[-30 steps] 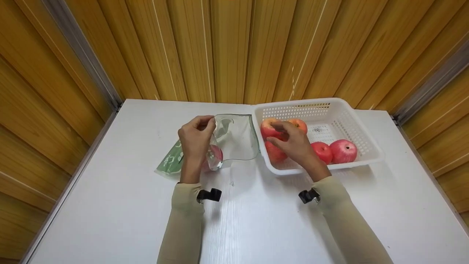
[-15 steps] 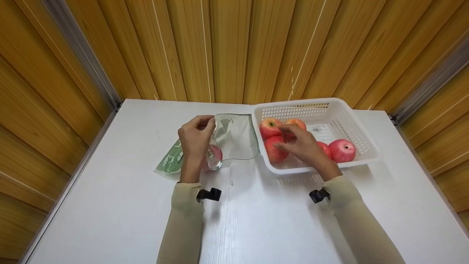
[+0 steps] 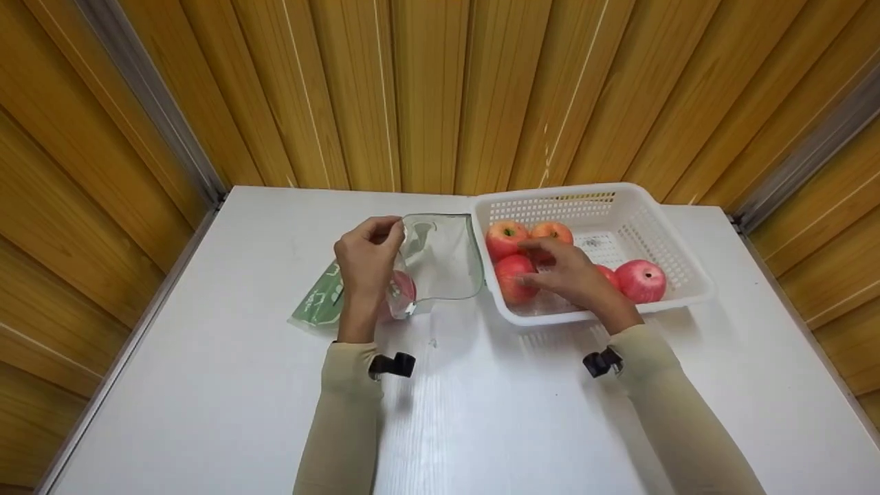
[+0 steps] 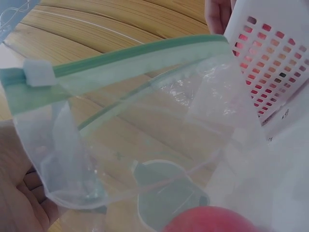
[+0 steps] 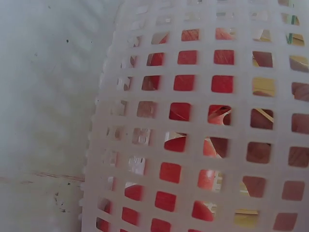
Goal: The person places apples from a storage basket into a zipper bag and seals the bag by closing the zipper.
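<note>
Your right hand (image 3: 576, 276) shifted rightward over apples (image 3: 514, 278) in the basket (image 3: 533, 320), fingers parted, hold unclear; left of the basket, your left hand (image 3: 366, 260) pinched the bag (image 3: 443, 258), whose slack mouth could snag apples.

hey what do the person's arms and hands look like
The sleeves are long, plain and beige, reaching the wrists. Each wrist bears a small black camera on its thumb side. The left hand and right hand wear no gloves.

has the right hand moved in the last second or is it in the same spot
Yes. Judged against the basket in the head view, the right hand is now slightly farther right.
</note>
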A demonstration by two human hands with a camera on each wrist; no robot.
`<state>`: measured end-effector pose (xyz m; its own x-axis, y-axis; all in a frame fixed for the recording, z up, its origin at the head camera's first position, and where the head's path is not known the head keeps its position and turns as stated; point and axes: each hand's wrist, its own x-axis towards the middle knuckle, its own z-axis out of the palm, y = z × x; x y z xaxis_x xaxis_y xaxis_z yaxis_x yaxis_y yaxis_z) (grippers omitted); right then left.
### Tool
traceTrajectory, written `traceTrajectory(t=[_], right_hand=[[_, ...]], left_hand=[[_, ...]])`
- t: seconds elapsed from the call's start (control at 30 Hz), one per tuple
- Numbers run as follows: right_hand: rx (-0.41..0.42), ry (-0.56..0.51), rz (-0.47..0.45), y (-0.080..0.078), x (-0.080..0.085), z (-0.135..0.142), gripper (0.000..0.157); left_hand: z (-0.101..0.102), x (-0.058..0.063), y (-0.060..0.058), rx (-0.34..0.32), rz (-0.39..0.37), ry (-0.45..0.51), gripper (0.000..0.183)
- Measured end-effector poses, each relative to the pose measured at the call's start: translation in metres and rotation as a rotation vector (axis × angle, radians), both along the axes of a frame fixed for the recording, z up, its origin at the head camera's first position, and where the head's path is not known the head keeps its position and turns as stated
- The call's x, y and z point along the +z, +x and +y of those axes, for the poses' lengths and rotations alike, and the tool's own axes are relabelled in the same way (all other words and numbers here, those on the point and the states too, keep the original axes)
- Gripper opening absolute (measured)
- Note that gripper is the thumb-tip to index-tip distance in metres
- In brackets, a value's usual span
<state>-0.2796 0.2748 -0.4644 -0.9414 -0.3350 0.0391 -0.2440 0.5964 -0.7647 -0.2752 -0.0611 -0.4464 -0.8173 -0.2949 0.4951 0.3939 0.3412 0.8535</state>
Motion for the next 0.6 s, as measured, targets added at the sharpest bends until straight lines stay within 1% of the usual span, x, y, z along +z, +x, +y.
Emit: traceTrajectory(t=[0.17, 0.3, 0.47, 0.6], right_hand=[[0.015, 0.002, -0.043, -0.0020, -0.0030, 0.0010, 0.069], [0.025, 0.018, -0.055, -0.0038, -0.0045, 0.0008, 0.070], [0.023, 0.008, -0.066, -0.0052, -0.0052, 0.0000, 0.069], [0.026, 0.011, -0.078, -0.0059, -0.0054, -0.0006, 0.072]], left_hand=[[0.0011, 0.0015, 0.0002, -0.002, -0.011, -0.007, 0.009], [0.0012, 0.0019, 0.0005, -0.002, -0.024, 0.004, 0.009], [0.0006, 0.0017, 0.0011, 0.005, -0.024, 0.001, 0.009], [0.0008, 0.0012, 0.0012, 0.002, -0.030, 0.003, 0.009]])
